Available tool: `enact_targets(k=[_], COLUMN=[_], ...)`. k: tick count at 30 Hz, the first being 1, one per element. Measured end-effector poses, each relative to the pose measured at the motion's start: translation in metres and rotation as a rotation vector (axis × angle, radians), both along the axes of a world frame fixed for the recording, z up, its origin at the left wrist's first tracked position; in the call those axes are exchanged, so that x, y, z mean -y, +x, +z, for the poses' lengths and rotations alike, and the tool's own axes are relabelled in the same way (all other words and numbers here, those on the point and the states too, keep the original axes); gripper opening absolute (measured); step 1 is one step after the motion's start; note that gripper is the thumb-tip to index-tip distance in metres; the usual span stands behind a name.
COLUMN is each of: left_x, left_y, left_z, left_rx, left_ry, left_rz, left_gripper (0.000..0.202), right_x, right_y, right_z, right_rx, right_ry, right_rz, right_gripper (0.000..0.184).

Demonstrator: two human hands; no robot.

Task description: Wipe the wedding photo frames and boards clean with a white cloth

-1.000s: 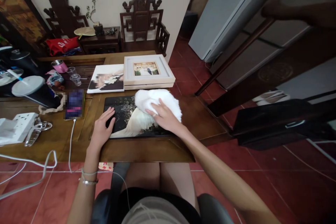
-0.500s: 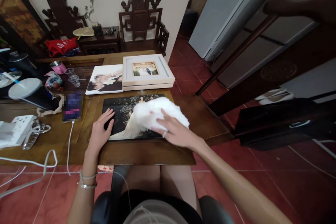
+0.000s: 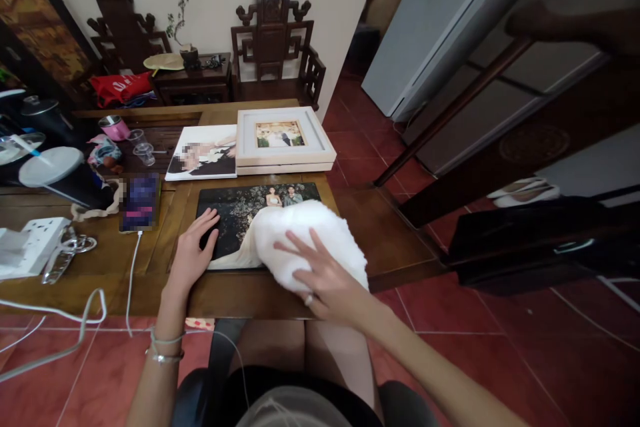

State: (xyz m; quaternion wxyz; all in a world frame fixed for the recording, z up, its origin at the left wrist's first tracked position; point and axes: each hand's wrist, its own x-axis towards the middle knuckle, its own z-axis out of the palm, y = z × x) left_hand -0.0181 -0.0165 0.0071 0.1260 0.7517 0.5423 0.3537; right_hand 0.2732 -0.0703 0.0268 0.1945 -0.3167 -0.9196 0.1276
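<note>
A dark photo panel (image 3: 225, 220), printed with two people and a long pale dress, lies flat on the wooden table. On its left edge rests my left hand (image 3: 196, 247), fingers extended and holding nothing. My right hand (image 3: 325, 280) has a fluffy white cloth (image 3: 320, 227) under its fingers, pressed against the panel's lower right part. The cloth covers that corner and overhangs the panel's near edge. My right fingers are slightly spread over the cloth, and its underside is hidden.
Behind the panel are a framed photo (image 3: 320, 127) on a pale box and a white-edged photo print (image 3: 175, 163). To the left stand a lidded dark cup (image 3: 53, 167), a charging phone (image 3: 140, 203) and a white power strip (image 3: 37, 247). A white cable (image 3: 131, 280) hangs over the table's front edge.
My right hand has drawn the white cloth down toward me and slightly right, uncovering the two figures at the top of the panel. My left hand stays in place.
</note>
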Motion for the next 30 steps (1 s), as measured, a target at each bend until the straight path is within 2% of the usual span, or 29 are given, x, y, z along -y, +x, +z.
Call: enact_targets(k=[2, 5, 12, 15, 18, 22, 25, 27, 30], left_x=[-0.001, -0.002, -0.002, 0.000, 0.001, 0.002, 0.002, 0.002, 0.000], left_y=[-0.001, -0.002, -0.001, 0.000, 0.000, 0.001, 0.001, 0.000, 0.000], left_z=[-0.002, -0.005, -0.005, -0.002, 0.001, 0.001, 0.000, -0.001, -0.002], left_rx=[-0.007, -0.006, 0.003, 0.000, -0.005, -0.008, -0.011, -0.011, -0.005], left_ry=[0.001, -0.001, -0.008, -0.013, -0.018, -0.016, -0.021, -0.025, -0.027], left_rz=[-0.003, -0.009, 0.001, 0.001, 0.010, 0.014, 0.007, 0.003, -0.001], left_gripper=[0.032, 0.032, 0.031, 0.031, 0.031, 0.035, 0.039, 0.038, 0.035], right_x=[0.012, 0.004, -0.087, -0.105, -0.086, -0.021, 0.019, 0.028, 0.006], right_y=[0.001, 0.004, 0.013, 0.011, 0.008, 0.006, 0.006, 0.007, 0.012], right_z=[0.004, 0.009, 0.002, -0.003, -0.006, -0.002, 0.010, 0.019, 0.027], right_rx=[-0.011, 0.001, 0.014, 0.038, 0.083, 0.070, 0.057, 0.051, 0.034], right_ry=[-0.021, -0.044, 0.004, 0.018, 0.025, 0.000, -0.069, -0.114, -0.125], right_rz=[0.066, 0.061, -0.211, -0.309, -0.267, -0.112, -0.014, 0.003, -0.081], right_gripper=[0.014, 0.014, 0.020, 0.018, 0.012, 0.017, 0.021, 0.022, 0.017])
